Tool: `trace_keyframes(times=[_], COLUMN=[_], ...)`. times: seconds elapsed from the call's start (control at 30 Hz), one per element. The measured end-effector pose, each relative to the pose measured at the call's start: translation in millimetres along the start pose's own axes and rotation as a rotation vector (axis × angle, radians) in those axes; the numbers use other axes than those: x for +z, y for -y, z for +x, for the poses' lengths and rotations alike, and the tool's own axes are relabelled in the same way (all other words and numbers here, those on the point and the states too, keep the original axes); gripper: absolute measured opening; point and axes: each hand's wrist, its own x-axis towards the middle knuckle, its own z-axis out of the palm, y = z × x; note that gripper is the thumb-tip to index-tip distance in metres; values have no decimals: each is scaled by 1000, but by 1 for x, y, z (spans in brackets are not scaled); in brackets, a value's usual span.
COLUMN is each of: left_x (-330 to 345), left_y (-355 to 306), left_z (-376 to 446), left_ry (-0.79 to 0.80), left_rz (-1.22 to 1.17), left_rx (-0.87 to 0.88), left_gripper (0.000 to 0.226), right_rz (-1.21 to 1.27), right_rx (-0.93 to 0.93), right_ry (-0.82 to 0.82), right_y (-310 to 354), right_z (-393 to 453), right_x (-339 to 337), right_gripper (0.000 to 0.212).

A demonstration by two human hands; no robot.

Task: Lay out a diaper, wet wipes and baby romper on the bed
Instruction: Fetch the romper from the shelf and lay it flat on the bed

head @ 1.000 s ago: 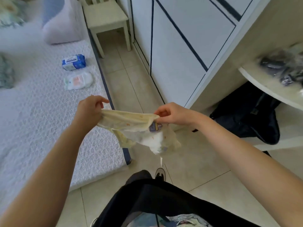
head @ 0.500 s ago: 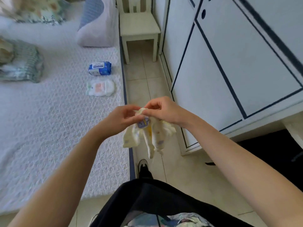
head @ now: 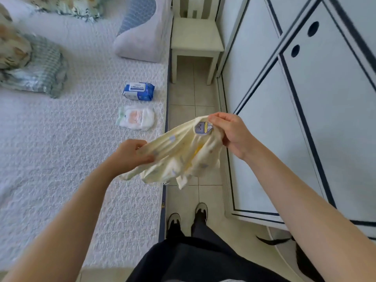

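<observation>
Since the earlier frame: hands drawn apart; baby romper [head: 183,153], previously bunched between them, now stretched open over the bed edge.

Bed [head: 50,159]: white textured cover, fills the 9 o'clock side of the view. Bears the items below; romper not yet on it.

Baby romper: pale yellow, small print, purple patch near the right hand. Held in the air at centre. Judged very light, soft, limp; sags wherever unsupported. Best held at two opposite edges, then lowered flat.

Wet wipes pack [head: 138,91]: blue, on the bed at 11 o'clock of the romper.

Diaper [head: 136,118]: white, folded, just beside the pack, nearer.

Left hand [head: 130,155]: fingers curled, pinching the romper's lower edge.

Right hand [head: 230,133]: fingers pinching the fabric by the patch.
</observation>
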Motion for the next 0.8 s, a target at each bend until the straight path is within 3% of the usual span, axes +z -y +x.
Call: trace_keyframes(times=[0.1, 0.27, 0.57, 0.67, 0.8], left_x=[-14, -26, -35, -35, -33], left_y=[8, -8, -57, -66, -74], left_z=[16, 48, 109, 118, 122], left_ry=[-130, -336, -658, -648, -486], left_rz=[-175, -450, -564, -492, -363], left_rx=[-77, -133, -234, -273, -347], left_gripper=[19, 9, 12, 4, 30], right_rz=[-16, -77, -275, -315, -437], right_rx=[26, 58, -7, -52, -117], right_ry=[-11, 46, 206, 280, 429], right_y=[5, 17, 61, 73, 86], right_z=[37, 99, 192, 212, 227], right_x=[-14, -25, -46, -41, -20], right_gripper=[14, 16, 15, 13, 15])
